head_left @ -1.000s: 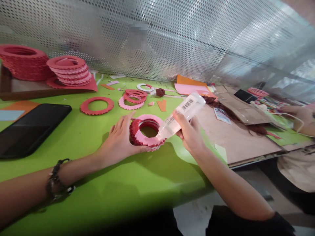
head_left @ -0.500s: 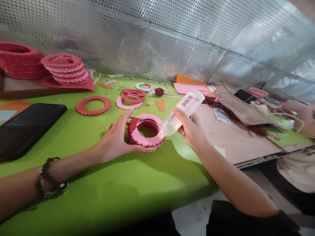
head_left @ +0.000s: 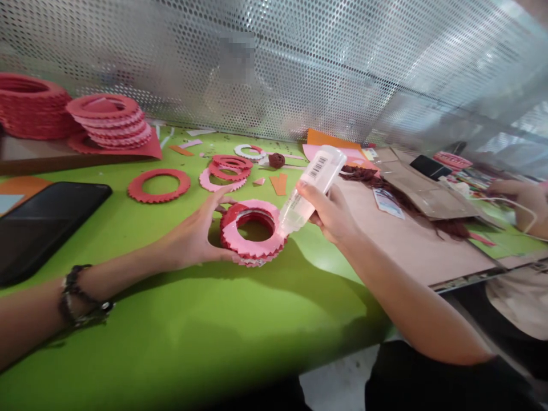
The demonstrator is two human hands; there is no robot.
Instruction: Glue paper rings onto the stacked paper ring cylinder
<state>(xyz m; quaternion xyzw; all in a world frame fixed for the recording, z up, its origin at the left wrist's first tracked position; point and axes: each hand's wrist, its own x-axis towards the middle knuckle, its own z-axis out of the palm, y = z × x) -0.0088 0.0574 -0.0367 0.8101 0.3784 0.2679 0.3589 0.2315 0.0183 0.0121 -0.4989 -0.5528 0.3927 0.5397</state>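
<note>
My left hand [head_left: 194, 231] curves around the left side of a stack of red and pink paper rings [head_left: 235, 235] with zigzag edges, thumb in front and fingers behind. The stack rests on the green table [head_left: 171, 331]. My right hand [head_left: 331, 214] grips a clear glue bottle [head_left: 319, 171] with a barcode label. The bottle is tilted nozzle down, its tip at the right side of the top pink ring. Behind the stack lie a single red ring [head_left: 159, 185] and several overlapping red and pink rings [head_left: 231, 166].
A black phone [head_left: 51, 228] lies at the left. Taller stacks of red rings [head_left: 36, 108] and pink-red rings [head_left: 109, 123] stand at the back left. Paper scraps [head_left: 278, 184], a brown ball [head_left: 276, 160] and cardboard [head_left: 423, 182] lie farther back. Another person's arm [head_left: 522, 202] is at the right.
The glue bottle has tipped more upright and shifted slightly left, its nozzle still at the ring. My left hand still encircles the stack.
</note>
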